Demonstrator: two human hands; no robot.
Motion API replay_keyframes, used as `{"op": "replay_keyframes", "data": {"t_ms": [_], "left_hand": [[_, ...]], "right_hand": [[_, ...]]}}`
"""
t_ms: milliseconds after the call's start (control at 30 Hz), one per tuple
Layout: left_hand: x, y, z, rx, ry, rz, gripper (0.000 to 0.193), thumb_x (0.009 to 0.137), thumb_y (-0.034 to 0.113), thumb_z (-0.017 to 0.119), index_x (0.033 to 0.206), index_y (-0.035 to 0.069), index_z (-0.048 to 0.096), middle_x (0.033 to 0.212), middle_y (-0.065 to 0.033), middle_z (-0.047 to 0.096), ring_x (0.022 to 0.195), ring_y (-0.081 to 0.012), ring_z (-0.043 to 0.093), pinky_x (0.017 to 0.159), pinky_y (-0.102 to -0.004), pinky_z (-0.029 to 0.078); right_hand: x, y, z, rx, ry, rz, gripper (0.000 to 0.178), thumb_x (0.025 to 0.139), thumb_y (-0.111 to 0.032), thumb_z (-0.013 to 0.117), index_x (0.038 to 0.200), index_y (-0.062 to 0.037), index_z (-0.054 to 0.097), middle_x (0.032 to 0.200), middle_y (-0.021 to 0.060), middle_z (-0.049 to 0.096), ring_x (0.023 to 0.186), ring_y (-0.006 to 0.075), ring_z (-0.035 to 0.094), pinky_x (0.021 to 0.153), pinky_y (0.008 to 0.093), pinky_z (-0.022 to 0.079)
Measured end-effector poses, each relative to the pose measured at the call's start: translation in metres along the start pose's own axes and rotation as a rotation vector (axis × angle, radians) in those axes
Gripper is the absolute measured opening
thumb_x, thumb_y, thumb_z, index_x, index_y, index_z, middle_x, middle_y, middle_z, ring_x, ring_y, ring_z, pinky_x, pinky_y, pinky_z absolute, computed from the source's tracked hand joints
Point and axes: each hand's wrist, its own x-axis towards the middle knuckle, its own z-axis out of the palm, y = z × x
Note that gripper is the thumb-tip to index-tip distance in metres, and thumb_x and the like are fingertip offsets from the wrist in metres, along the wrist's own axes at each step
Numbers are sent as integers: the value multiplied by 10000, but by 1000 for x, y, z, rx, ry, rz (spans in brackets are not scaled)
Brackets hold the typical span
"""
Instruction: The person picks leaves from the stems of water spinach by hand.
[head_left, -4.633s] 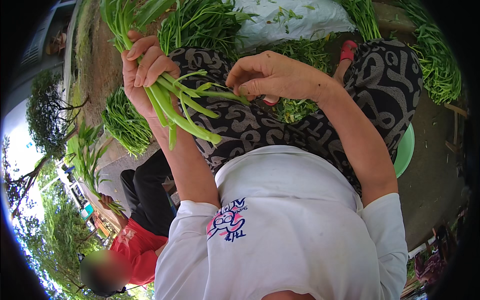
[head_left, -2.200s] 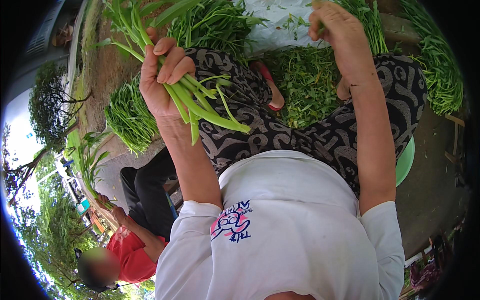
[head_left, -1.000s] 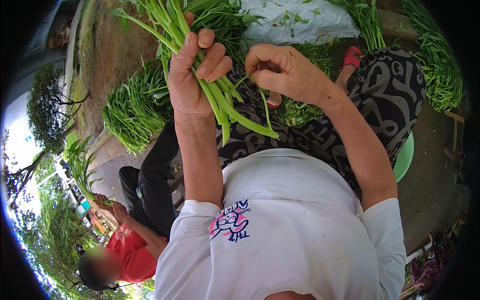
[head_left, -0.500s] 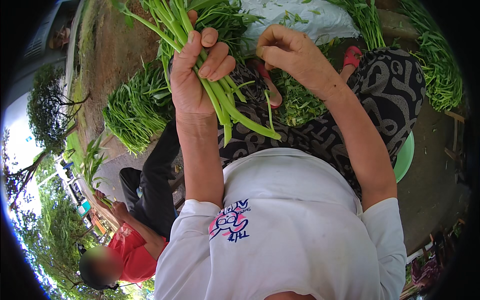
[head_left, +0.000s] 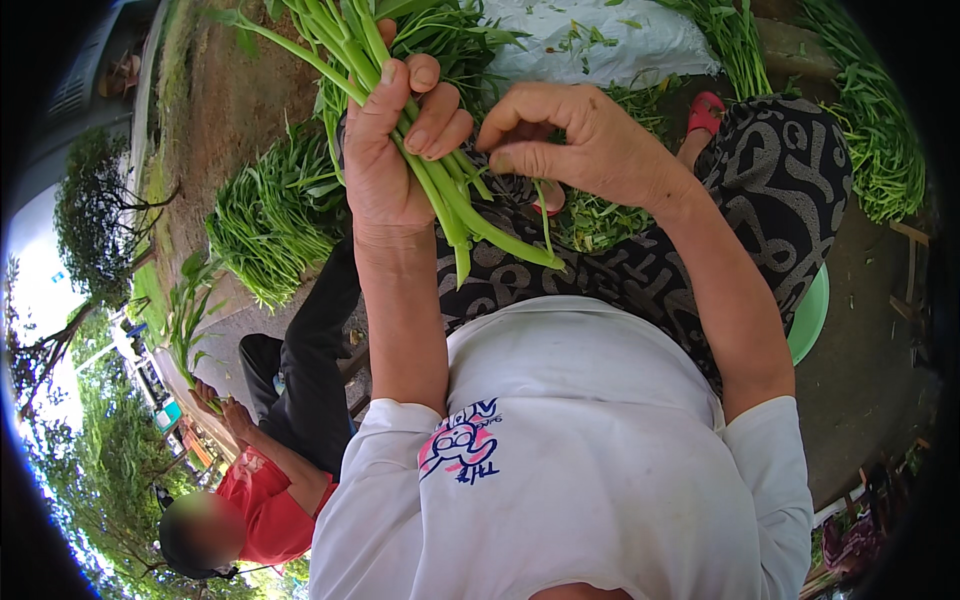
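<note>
My left hand (head_left: 405,140) is closed round a bunch of water spinach (head_left: 440,195), its thick green stems pointing down toward my lap and its leafy tops running past the upper edge. My right hand (head_left: 585,145) is just right of the stems, fingers curled and thumb slightly apart from the forefinger, with nothing visible between them. A thin side shoot (head_left: 547,225) stands up from the lowest stem, below the right hand. Loose leaves and cuttings (head_left: 600,222) lie on the ground under that hand.
Heaped greens (head_left: 275,220) lie at left, more bundles (head_left: 880,150) at far right. A whitish sack (head_left: 610,45) lies ahead, scattered with leaf bits. A green basin (head_left: 812,315) stands beside my right leg. At left, a person in a red shirt (head_left: 270,500) holds leafy stems (head_left: 185,325).
My right hand has come down and left, closer to the cut ends of the bunch. The left hand and its bunch have barely shifted.
</note>
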Motion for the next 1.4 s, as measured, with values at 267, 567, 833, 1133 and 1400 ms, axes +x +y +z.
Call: {"op": "replay_keyframes", "data": {"t_ms": [267,567,833,1133,1400], "left_hand": [[0,0,0,23,-1,13,309,967,120,499,1272,152,459,888,-48,533,516,-59,386,465,-200,324],[-1,-1,1,12,8,16,309,967,126,502,1272,150,457,881,-46,535,511,-61,383,456,-200,324],[0,2,2,18,4,22,300,969,130,498,1266,152,458,882,-48,533,509,-58,373,458,-197,317],[0,1,-3,-9,16,29,289,971,126,493,1258,153,466,873,-46,537,523,-64,382,468,-201,321],[1,-4,-5,-4,40,57,292,971,114,484,1260,154,473,870,-49,559,545,-74,392,480,-212,335]], "right_hand": [[-1,-4,4,-99,-36,58,129,792,-60,631,916,-23,638,793,58,627,686,147,595,650,274,486],[-2,0,7,-84,-8,12,88,859,-20,531,937,-12,570,708,10,553,498,67,519,460,209,425],[2,4,-1,233,129,131,86,861,-64,553,934,-26,575,762,-5,567,699,56,549,646,206,459],[2,3,3,-165,167,-214,138,797,-8,671,921,-25,612,849,22,576,733,110,577,665,241,478],[0,6,19,-403,138,-381,201,725,20,712,887,-48,613,874,49,555,710,191,577,610,290,474]]}}
